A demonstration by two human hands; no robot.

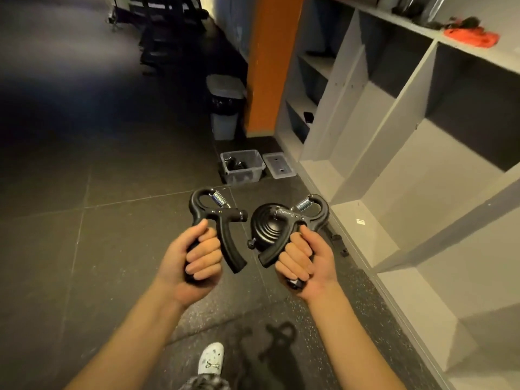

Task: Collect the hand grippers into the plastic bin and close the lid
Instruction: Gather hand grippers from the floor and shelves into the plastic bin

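So, left hand [197,254]: fingers curled tightly around one handle of a black plastic hand gripper with a steel coil spring [222,218]; its other handle juts free toward the middle.
Right hand [305,260]: wrapped the same way around one handle of a second black spring hand gripper [312,212], with the spare handle angled inward.
Both grippers: held up in the air in front of the person, springs uppermost, near each other but apart.
Black coiled round object [266,225]: shows just behind the right gripper; I cannot tell whether it is held or lies on the floor.
Clear plastic bin [254,171]: on the dark floor well ahead of the hands, open-topped, with dark shapes inside too small to make out.
Clear flat lid [280,167]: lying on the floor just to the right of the bin, off it.
Grey open shelving [394,153]: runs along the right side, close by the lid.
Orange pillar [270,63]: stands beyond the bin, with a small grey-lidded waste bin [225,108] at its left.
White shoe [211,358]: at the bottom, between the forearms.
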